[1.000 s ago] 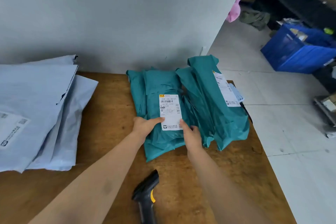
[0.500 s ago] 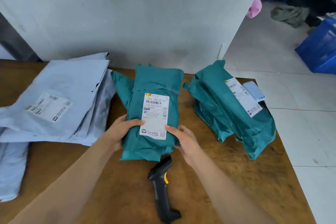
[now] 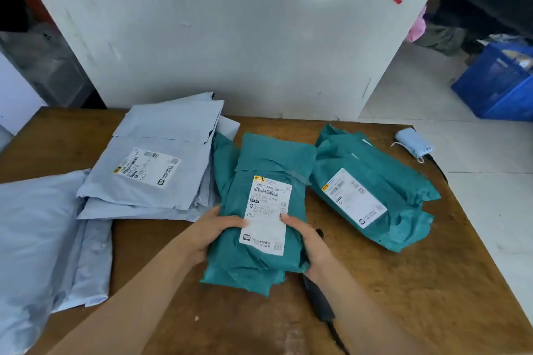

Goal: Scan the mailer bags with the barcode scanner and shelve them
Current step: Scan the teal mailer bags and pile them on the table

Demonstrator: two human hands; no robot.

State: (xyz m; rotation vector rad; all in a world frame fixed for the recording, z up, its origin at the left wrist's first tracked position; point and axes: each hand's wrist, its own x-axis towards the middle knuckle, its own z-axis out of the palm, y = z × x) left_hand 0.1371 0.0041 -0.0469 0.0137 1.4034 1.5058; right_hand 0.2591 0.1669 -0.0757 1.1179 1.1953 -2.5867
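Your left hand (image 3: 215, 232) and right hand (image 3: 310, 243) clamp the teal mailer bag (image 3: 271, 158); the barcode scanner (image 3: 318, 301) lies near-to-far, just beside your right hand

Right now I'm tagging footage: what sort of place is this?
Probably a parcel warehouse: labelled teal plastic mailer bags and pale grey plastic mailers on a wooden table, plus a black handheld barcode scanner.

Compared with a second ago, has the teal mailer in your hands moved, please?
Yes: the held teal mailer has come away from the other teal mailer, toward the scanner.
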